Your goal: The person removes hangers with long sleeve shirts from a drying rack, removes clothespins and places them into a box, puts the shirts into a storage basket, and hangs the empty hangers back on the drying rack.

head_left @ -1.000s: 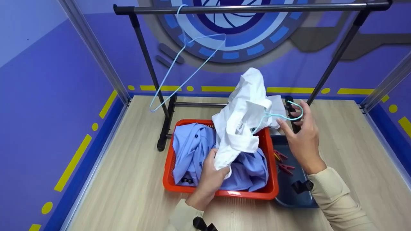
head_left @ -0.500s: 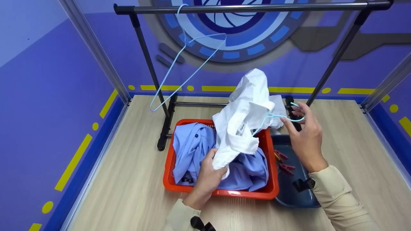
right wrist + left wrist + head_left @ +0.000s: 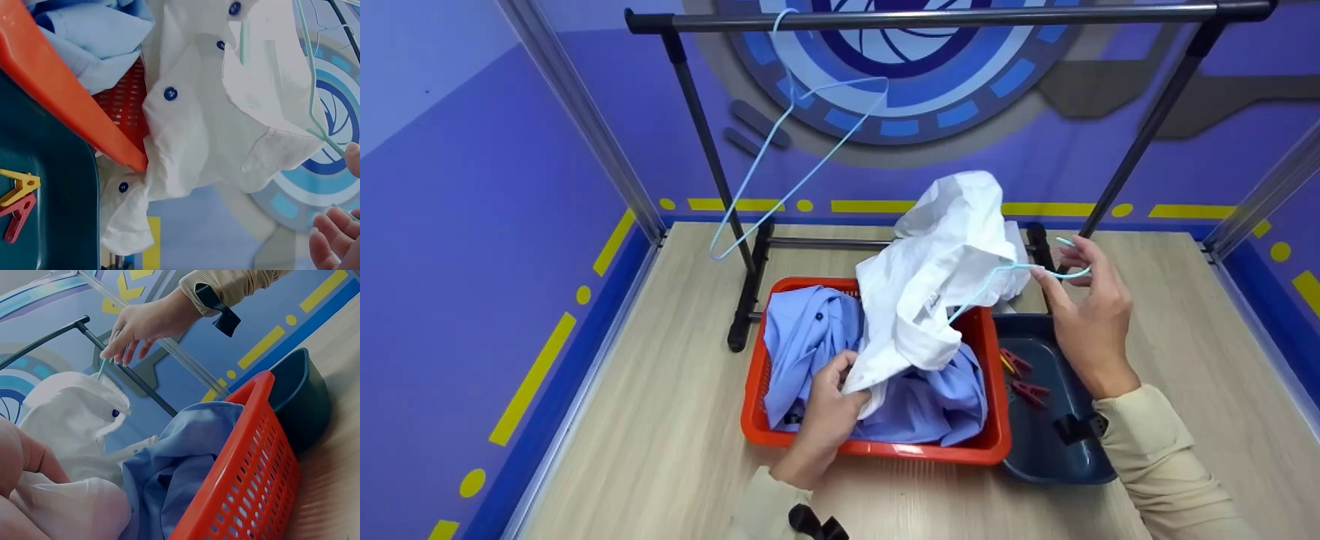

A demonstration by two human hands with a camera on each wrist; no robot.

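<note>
A white shirt (image 3: 922, 300) with dark buttons is held above the red basket (image 3: 746, 405). My left hand (image 3: 826, 412) pinches the shirt near its collar, thumb on top of the cloth. By its hook, my right hand (image 3: 1091, 319) holds a pale turquoise hanger (image 3: 986, 283), thumb on one side and fingers curled on the other. Part of the hanger lies inside the shirt and is hidden by the cloth. The right wrist view shows the hanger's wire (image 3: 309, 73) against the white fabric. Beneath the shirt, blue clothing (image 3: 814, 330) fills the basket.
A dark rack (image 3: 960, 19) stands behind, with another light blue hanger (image 3: 765, 150) hooked on its bar. Right of the basket is a dark blue tray (image 3: 1057, 469) holding red clothespins (image 3: 1030, 393) and a yellow clothespin (image 3: 19, 187). Blue panels enclose the wooden table (image 3: 645, 420).
The right hand has moved right with the hanger's hook. My left hand has shifted left and slightly down with the cloth, and the shirt looks more spread between the hands.
</note>
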